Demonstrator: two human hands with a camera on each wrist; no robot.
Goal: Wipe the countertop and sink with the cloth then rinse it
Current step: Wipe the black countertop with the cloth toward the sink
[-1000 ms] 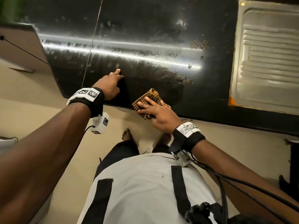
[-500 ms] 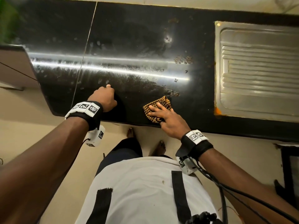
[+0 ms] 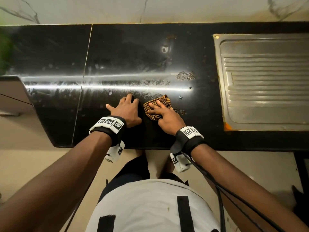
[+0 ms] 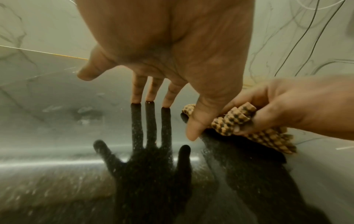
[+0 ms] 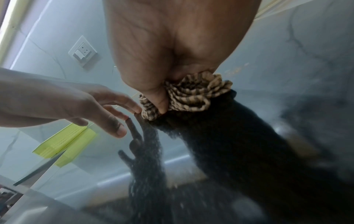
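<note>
A brown-and-orange checked cloth (image 3: 164, 100) lies bunched on the black countertop (image 3: 117, 56), near its front edge. My right hand (image 3: 165, 114) presses down on it with the fingers curled round the folds; the same cloth (image 4: 268, 136) (image 5: 191, 94) and hand (image 4: 277, 103) (image 5: 162, 98) show in the wrist views. Just left of the cloth, my left hand (image 3: 127, 109) (image 4: 153, 94) (image 5: 107, 109) rests on the wet counter with its fingers spread and straight, thumb almost touching the cloth. The steel sink drainboard (image 3: 267, 81) is set into the counter at the right.
Dried brown spots (image 3: 185, 76) and water smears mark the counter behind the cloth. A seam (image 3: 83, 84) crosses the counter on the left, where the slab ends in an angled edge. A wall socket (image 5: 83, 51) and a yellow-green object (image 5: 65, 144) sit at the back left.
My left hand has left the counter's front edge and now lies flat beside the cloth, fingers spread. My right hand has slid the cloth farther from the front edge, toward the brown spots.
</note>
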